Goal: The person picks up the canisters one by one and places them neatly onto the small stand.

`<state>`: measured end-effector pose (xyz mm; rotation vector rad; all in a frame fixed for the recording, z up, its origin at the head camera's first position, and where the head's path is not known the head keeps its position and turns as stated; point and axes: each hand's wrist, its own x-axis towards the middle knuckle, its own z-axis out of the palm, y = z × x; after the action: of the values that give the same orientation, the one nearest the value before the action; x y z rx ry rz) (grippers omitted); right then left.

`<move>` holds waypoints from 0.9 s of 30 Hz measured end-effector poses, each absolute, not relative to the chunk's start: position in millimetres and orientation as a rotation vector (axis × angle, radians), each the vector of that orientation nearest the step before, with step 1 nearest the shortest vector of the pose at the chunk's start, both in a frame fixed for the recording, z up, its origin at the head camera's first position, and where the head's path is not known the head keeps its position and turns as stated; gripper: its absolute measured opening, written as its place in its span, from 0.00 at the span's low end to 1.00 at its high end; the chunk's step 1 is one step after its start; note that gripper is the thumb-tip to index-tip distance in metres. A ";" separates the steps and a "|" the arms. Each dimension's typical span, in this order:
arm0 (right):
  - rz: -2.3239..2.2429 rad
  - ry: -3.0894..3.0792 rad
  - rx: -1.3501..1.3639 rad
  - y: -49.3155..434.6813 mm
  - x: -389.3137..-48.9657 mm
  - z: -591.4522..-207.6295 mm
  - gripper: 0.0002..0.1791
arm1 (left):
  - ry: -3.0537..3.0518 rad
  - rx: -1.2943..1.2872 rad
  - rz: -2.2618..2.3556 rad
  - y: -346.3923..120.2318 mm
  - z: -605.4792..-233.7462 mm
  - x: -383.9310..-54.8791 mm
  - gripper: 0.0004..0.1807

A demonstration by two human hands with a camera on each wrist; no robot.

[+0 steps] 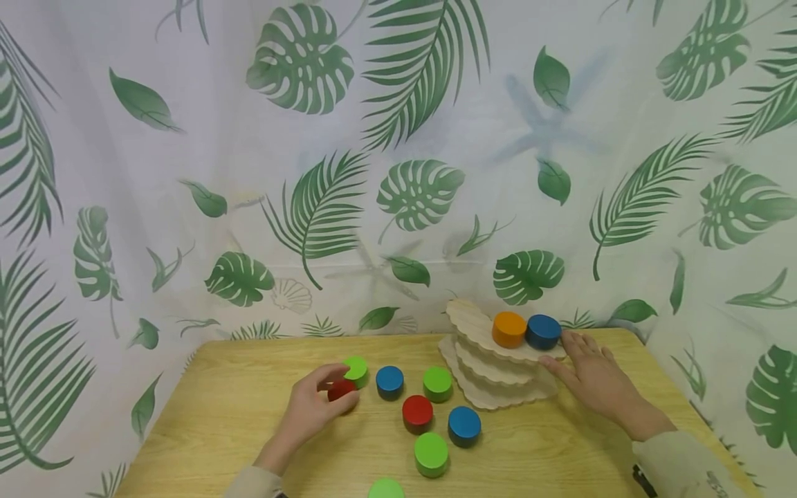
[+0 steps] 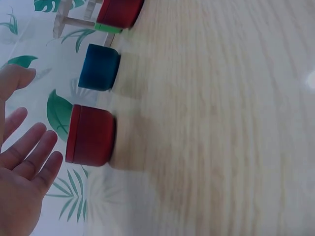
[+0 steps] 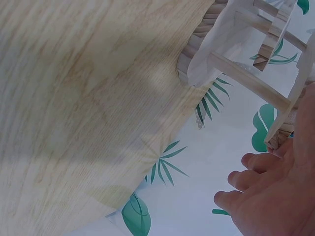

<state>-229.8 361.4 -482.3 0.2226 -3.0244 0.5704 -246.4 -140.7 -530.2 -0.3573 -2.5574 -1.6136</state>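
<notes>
My left hand [image 1: 314,401] reaches around a red round block [image 1: 341,391], thumb and fingers spread on either side. In the left wrist view, a gap shows between those fingers [image 2: 43,152] and the red block [image 2: 91,135] standing on the table. A light green block [image 1: 356,372] sits just behind it. My right hand [image 1: 598,380] rests with straight fingers at the right corner of a tiered wooden stand [image 1: 476,328], its thumb at the top tier's front edge. On that top tier, an orange block [image 1: 509,330] and a blue block [image 1: 544,332] stand side by side, the blue one nearest my fingertips.
Several loose blocks are spread over the wooden table [image 1: 517,463]: blue [image 1: 389,382], green [image 1: 438,384], red [image 1: 417,414], another blue [image 1: 464,426] and more green [image 1: 431,454]. One green block [image 1: 386,488] is cut off at the frame's bottom. A leaf-patterned curtain [image 1: 398,235] hangs behind.
</notes>
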 end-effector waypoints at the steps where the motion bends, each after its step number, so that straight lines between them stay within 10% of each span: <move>1: 0.569 -3.024 0.224 361.5 -230.0 -482.4 0.51 | -2.553 -0.353 -1.618 -142.4 -531.3 -246.1 0.27; 27: 0.560 -3.022 0.213 362.2 -230.5 -485.8 0.51 | -2.566 -0.248 -1.662 -149.6 -550.1 -248.3 0.33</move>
<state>-230.5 362.2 -485.8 0.2127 -3.0221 0.5597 -248.3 -149.6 -550.1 -0.2483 -2.5659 -1.6623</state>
